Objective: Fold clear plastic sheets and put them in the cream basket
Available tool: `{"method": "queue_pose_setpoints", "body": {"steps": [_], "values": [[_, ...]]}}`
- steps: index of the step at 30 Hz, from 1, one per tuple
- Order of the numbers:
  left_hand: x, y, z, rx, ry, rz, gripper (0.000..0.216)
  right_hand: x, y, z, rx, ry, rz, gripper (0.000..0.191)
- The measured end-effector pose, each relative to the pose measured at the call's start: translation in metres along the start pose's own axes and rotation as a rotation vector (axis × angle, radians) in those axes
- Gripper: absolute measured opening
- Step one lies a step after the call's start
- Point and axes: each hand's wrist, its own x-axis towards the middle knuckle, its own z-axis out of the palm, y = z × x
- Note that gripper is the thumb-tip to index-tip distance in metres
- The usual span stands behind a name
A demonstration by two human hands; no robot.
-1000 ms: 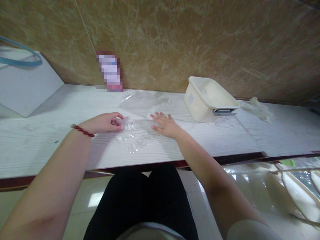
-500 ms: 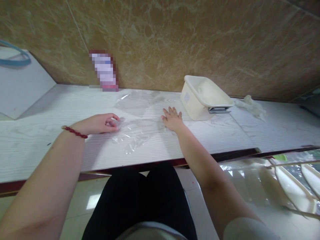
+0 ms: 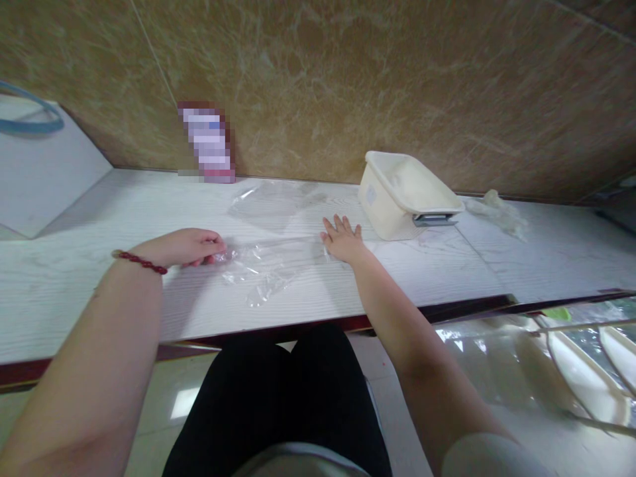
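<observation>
Clear plastic bag (image 3: 271,262) (crinkled, see-through) lies stretched between both hands.

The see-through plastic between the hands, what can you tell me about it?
The clear plastic is a thin, shiny, crinkled film, maybe a bag, lying on the white table. It stretches sideways between the hands. The left hand pinches its bunched left end; the right hand presses flat on its right end. A wrinkled flap trails toward the near edge.

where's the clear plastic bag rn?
Head view, centre of the white counter: the clear plastic bag lies flat between the hands, left hand gripping its left end, right hand flat on its right end.
</observation>
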Motion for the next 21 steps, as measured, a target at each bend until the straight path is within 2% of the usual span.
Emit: {"method": "queue_pose_setpoints", "body": {"steps": [3,6,8,11,14,18,21], "values": [[-0.003,0.002,-0.001,0.030,0.020,0.023,0.034,0.003,0.004,-0.002,0.076,0.013,0.018,0.051],[-0.002,-0.002,-0.001,0.084,0.021,0.053,0.039,0.007,0.013,-0.007,0.204,0.095,0.038,0.045],[-0.001,-0.005,-0.002,0.110,0.042,0.050,0.045,0.010,0.021,-0.010,0.266,0.144,-0.002,0.044],[-0.001,-0.005,-0.004,0.151,0.132,0.024,0.049,0.010,0.030,-0.011,0.328,0.153,-0.029,0.039],[-0.003,0.002,-0.005,0.241,0.295,0.024,0.045,0.008,0.036,-0.010,0.364,0.139,-0.057,0.032],[0.001,0.013,0.000,0.273,0.443,0.174,0.042,0.008,0.041,-0.007,0.383,0.184,-0.218,0.021],[0.009,0.025,0.012,0.368,0.530,0.405,0.045,0.008,0.039,-0.007,0.375,0.218,-0.208,0.021]]}}
